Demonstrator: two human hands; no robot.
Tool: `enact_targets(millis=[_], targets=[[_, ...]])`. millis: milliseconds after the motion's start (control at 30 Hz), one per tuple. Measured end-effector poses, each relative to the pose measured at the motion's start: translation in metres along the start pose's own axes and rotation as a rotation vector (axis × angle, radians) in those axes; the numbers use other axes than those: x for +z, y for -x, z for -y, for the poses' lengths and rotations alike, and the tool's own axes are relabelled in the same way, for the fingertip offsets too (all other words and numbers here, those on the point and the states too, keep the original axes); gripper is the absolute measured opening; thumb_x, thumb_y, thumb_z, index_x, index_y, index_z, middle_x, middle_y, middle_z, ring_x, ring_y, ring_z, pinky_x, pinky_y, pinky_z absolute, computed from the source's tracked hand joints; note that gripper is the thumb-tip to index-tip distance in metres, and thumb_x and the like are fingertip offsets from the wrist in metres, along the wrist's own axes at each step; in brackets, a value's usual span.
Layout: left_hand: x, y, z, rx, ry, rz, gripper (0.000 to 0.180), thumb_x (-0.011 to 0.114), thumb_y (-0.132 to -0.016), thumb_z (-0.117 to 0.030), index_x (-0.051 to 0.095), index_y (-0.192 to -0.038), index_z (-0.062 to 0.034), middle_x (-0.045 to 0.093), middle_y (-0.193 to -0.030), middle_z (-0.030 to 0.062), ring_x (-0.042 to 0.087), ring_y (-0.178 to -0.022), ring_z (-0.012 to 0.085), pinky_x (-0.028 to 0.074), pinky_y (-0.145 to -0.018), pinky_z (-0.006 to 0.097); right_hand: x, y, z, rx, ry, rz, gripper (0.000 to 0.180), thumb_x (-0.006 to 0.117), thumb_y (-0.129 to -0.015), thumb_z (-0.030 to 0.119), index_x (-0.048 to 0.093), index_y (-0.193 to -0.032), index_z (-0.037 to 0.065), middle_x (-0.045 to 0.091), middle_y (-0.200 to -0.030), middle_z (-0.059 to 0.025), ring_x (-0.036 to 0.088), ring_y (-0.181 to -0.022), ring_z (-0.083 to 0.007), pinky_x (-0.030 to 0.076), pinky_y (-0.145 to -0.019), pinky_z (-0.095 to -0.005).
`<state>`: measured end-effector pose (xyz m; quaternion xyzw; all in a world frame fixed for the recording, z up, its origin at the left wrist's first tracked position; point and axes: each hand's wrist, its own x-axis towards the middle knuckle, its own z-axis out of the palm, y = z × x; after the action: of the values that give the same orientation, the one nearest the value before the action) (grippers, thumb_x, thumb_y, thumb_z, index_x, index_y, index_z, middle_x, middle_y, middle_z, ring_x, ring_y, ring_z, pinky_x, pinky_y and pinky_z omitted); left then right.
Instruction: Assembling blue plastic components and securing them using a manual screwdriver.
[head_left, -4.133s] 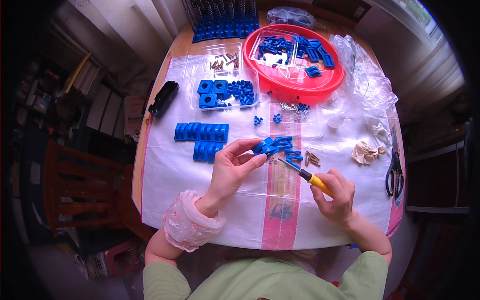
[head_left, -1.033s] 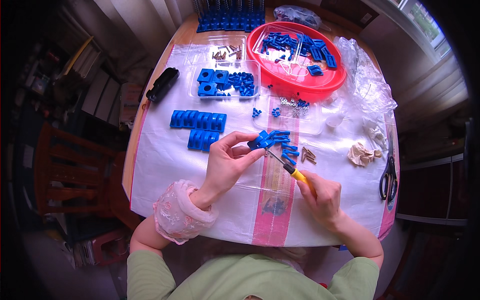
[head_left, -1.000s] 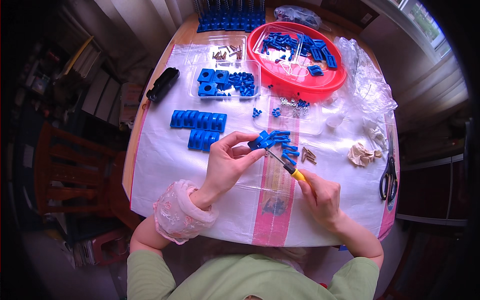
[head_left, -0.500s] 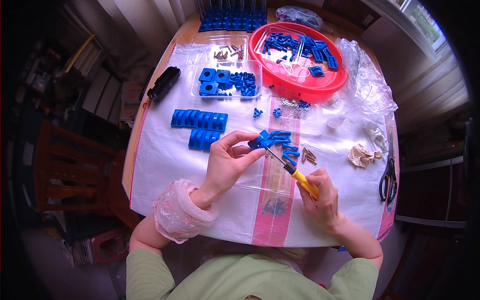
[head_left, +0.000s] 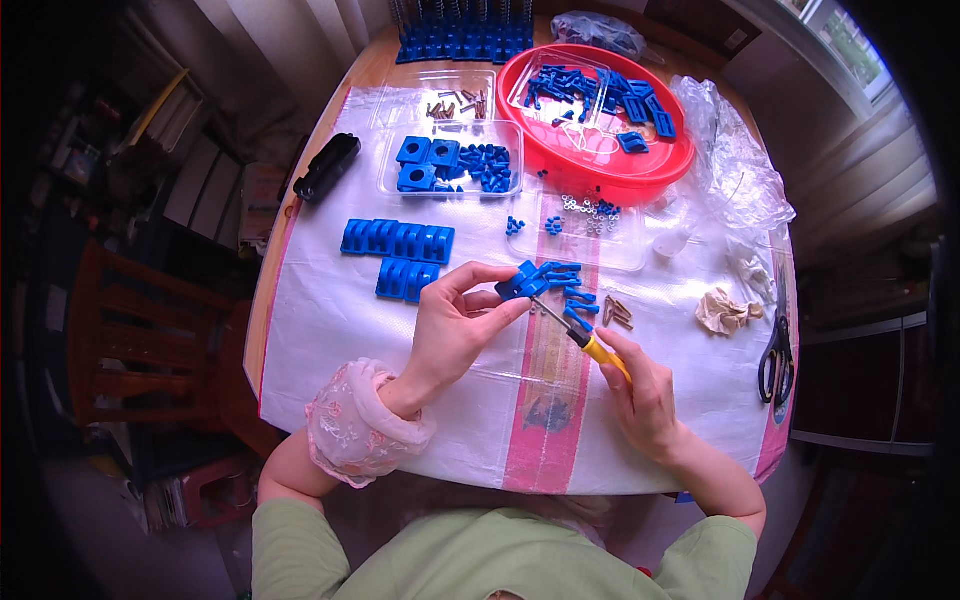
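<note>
Between thumb and fingers, my left hand (head_left: 457, 325) pinches a small blue plastic part (head_left: 517, 284) above the middle of the table. My right hand (head_left: 645, 395) is closed around the yellow and black handle of a screwdriver (head_left: 597, 350). The metal shaft slants up and left, its tip at the blue part; the exact contact is too small to make out. Just beyond lie loose blue plastic pieces (head_left: 581, 306), partly hidden by what I hold. Several brass-coloured screws (head_left: 618, 312) lie to their right. Left of my left hand stand rows of blue parts (head_left: 398, 242).
A clear box (head_left: 451, 190) holds blue pieces; a clear lid (head_left: 625, 255) carries nuts and small blue bits. Beyond stands a red basin (head_left: 645, 182) with blue parts. Black scissors (head_left: 775, 365), crumpled paper (head_left: 727, 311) and plastic bags (head_left: 735, 170) lie right, a black case (head_left: 328, 168) left.
The fingers of my right hand have shifted on the screwdriver handle, with the index finger now stretched further along it. My left hand and the blue part look unmoved.
</note>
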<state>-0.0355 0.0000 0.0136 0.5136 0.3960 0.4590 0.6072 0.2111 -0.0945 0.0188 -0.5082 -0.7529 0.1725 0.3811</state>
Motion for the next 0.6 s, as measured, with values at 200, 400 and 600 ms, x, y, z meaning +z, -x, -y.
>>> enact_targets(millis=[200,400,600], targets=[[-0.001,0.0,-0.001,-0.002,0.01,-0.003,0.033,0.08,-0.09,0.003,0.069,-0.121,0.0014,0.076,-0.111,0.01,0.076,-0.097,0.0152,0.062,-0.083,0.023,0.006,0.008,-0.005,-0.028,-0.012,-0.024,0.04,0.078,-0.087,-0.002,0.057,-0.121,0.002,0.065,-0.09,-0.0182,0.069,-0.071,-0.0358,0.054,-0.056,-0.0415],[0.0,0.0,0.001,0.002,0.008,0.001,0.033,0.08,-0.09,0.002,0.069,-0.121,0.0023,0.076,-0.11,0.0105,0.076,-0.098,0.0155,0.062,-0.084,0.023,0.002,0.002,-0.003,-0.088,0.08,-0.092,0.035,0.083,-0.084,0.001,0.062,-0.112,0.001,0.065,-0.084,-0.0146,0.067,-0.064,-0.0288,0.051,-0.053,-0.0388],[-0.001,0.0,-0.001,-0.007,-0.006,0.0,0.032,0.08,-0.09,0.003,0.069,-0.121,0.0021,0.076,-0.111,0.0109,0.076,-0.098,0.0158,0.062,-0.085,0.024,-0.008,0.001,-0.001,-0.035,0.201,-0.002,0.028,0.082,-0.088,0.011,0.071,-0.112,0.002,0.066,-0.08,-0.0121,0.065,-0.061,-0.0247,0.05,-0.053,-0.0377]])
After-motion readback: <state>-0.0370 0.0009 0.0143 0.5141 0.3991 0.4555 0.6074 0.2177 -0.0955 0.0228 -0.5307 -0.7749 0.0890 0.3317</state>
